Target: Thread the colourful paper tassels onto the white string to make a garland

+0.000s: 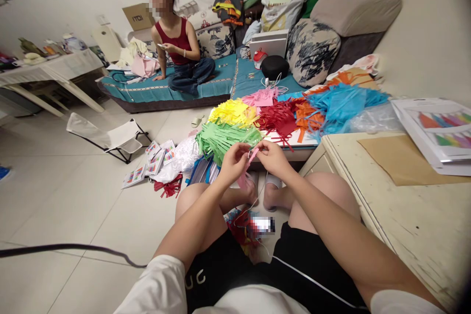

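My left hand (237, 158) and my right hand (271, 158) meet above my knees, fingers closed on a pink tissue-paper tassel (243, 179). Its fringe hangs below my left hand, and a thin white string (253, 202) trails from it towards the floor. Just beyond my hands lies a heap of green fringed paper (221, 140). Behind it are yellow fringe (232, 112), red fringe (278, 117) and pink fringe (263, 97). Between my feet, a bunch of mixed-colour tassels (243, 228) rests on the floor near a phone-like object with a blurred screen.
Orange fringe (308, 115) and blue fringe (346, 100) spread to the right. A cabinet (371, 206) with brown paper (401, 159) stands at my right. Printed packets (154, 162) and a folding chair (110, 133) are on the left floor. A person (176, 49) sits on the sofa.
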